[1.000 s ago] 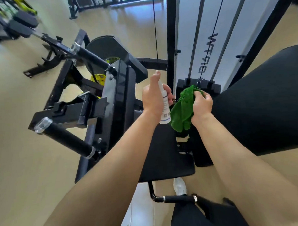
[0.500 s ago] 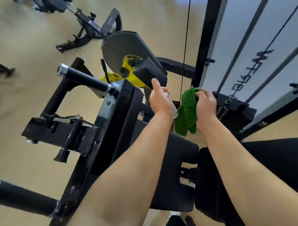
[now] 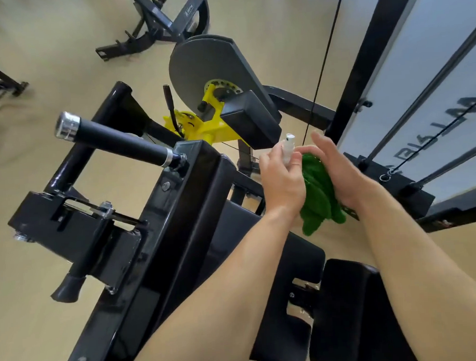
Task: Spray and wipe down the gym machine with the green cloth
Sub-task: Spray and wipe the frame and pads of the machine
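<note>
Two bare forearms reach forward from the bottom edge, seen from above, over a black steel gym machine (image 3: pixel 178 210).

The left hand (image 3: pixel 283 178) has its fingers curled round a small white plastic spray bottle (image 3: pixel 288 148), held upright with the nozzle sticking up above the knuckles. The right hand (image 3: pixel 337 170) is just beside it, its fingers (image 3: pixel 322 145) stretched out fairly straight and lying against a fluffy green cloth (image 3: pixel 319 193). The cloth is bunched between the two hands, and its loose end hangs down below the wrists. The right thumb is hidden behind the cloth, so I cannot tell if it pinches the fabric.

Both hands hover above the machine's black padded seat (image 3: pixel 261 247). Just beyond them sits a black rectangular pad (image 3: pixel 250 119) fixed to a yellow metal adjuster (image 3: pixel 202 127), with a large grey rounded disc cover (image 3: pixel 207 69) behind it. To the left, a black foam-covered handle with a chrome end cap (image 3: pixel 112 142) juts out from the frame. A thin black cable (image 3: pixel 319 67) runs vertically past the hands.

On the right, a frosted white panel with dark lettering (image 3: pixel 432 90) stands inside a black upright frame. The pale beige floor (image 3: pixel 44 270) lies beneath everything, and another dark machine base (image 3: pixel 156 23) rests on it far behind.
</note>
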Motion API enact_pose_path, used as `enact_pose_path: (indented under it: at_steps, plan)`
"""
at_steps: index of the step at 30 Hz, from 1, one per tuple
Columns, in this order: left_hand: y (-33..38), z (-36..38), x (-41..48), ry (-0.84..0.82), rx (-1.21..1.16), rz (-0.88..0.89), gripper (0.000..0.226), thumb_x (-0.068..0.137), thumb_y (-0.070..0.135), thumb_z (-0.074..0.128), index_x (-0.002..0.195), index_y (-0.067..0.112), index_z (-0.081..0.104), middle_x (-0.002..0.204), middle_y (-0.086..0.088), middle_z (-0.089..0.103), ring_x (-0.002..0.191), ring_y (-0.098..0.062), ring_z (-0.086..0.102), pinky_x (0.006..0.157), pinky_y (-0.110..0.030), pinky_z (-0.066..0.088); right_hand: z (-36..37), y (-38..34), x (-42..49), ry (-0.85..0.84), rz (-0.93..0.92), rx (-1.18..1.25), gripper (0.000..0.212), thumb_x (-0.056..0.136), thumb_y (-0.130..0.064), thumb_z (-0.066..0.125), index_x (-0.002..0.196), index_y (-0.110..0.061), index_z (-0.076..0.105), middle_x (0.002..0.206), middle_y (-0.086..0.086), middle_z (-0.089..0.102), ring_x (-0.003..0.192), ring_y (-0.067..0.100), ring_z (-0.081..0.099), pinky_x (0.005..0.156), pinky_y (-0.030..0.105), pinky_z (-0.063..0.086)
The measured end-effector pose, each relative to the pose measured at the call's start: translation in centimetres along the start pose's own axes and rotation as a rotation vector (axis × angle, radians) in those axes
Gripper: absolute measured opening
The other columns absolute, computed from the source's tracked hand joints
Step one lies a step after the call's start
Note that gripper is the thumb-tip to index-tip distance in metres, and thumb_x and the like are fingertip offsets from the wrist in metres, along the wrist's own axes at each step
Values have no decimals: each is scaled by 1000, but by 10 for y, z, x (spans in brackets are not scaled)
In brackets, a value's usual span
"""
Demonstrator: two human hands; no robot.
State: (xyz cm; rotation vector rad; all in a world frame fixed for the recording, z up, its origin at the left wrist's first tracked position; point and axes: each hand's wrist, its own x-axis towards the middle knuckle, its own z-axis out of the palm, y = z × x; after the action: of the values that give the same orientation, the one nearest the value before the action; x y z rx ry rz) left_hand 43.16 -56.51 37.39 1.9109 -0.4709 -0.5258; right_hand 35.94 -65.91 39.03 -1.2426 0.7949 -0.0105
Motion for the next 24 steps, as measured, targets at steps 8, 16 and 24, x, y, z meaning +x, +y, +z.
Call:
enact_pose_path:
  at_steps: [8,16,24]
  plan:
    - [-5,0,3,143,25,78,35,100,28,71,129,8,70,114,-1,62,92,9,52,81,4,37,6,-31,33,-282,177,-200,87,77,-81,47,126,-12,65,120,19,68,99,29,69,91,38,58]
    - [-17,-3,16,226,-34,-25,38,103,26,66,139,14,63,122,4,63,111,-7,56,92,-8,41,13,-35,65,-402,306,-234,79,84,-75,45,121,-10,68,120,25,67,107,37,65,97,45,53]
    - [-44,20,35,352,-222,-259,79,90,79,52,143,20,53,138,-8,61,127,-27,61,107,-55,51,20,-59,111,-444,315,-407,83,82,-77,50,117,-5,73,121,23,70,107,39,68,102,49,49]
